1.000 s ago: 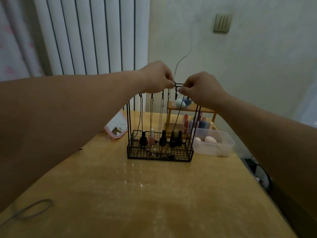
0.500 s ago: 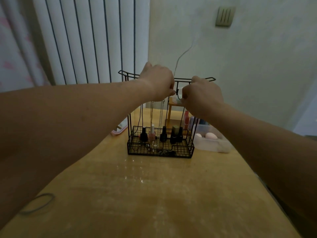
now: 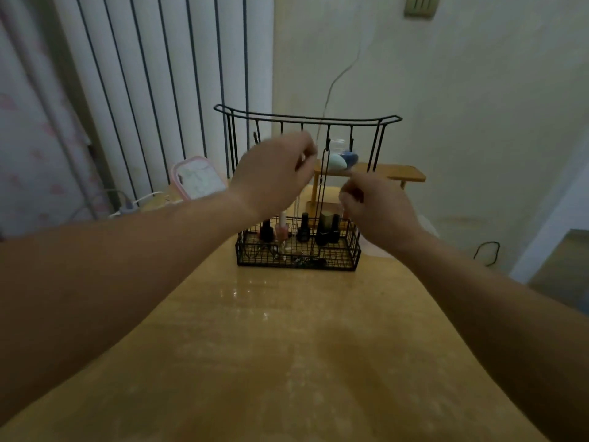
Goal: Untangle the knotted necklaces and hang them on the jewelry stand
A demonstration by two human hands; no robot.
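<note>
The black wire jewelry stand (image 3: 306,118) rises at the far end of the table, with a mesh basket (image 3: 347,263) at its foot. A black cord necklace (image 3: 322,199) hangs from a middle hook down into the basket. My left hand (image 3: 274,177) is blurred, just left of that cord and below the top bar, fingers curled; I cannot tell if it holds anything. My right hand (image 3: 379,212) is lower and to the right of the cord, fingers curled in, with nothing visible in it. A pale chain (image 3: 298,205) shows below my left hand; other hooks are hidden.
Several nail polish bottles (image 3: 302,231) stand in the basket. A small wooden shelf (image 3: 398,173) with blue and pale sponges sits behind the stand. A pink-rimmed container (image 3: 199,180) lies at the back left. The wooden table (image 3: 287,346) stretches toward me.
Both hands have dropped from the stand's top bar and drawn apart, the right one lower. The black cord now hangs free from its hook.
</note>
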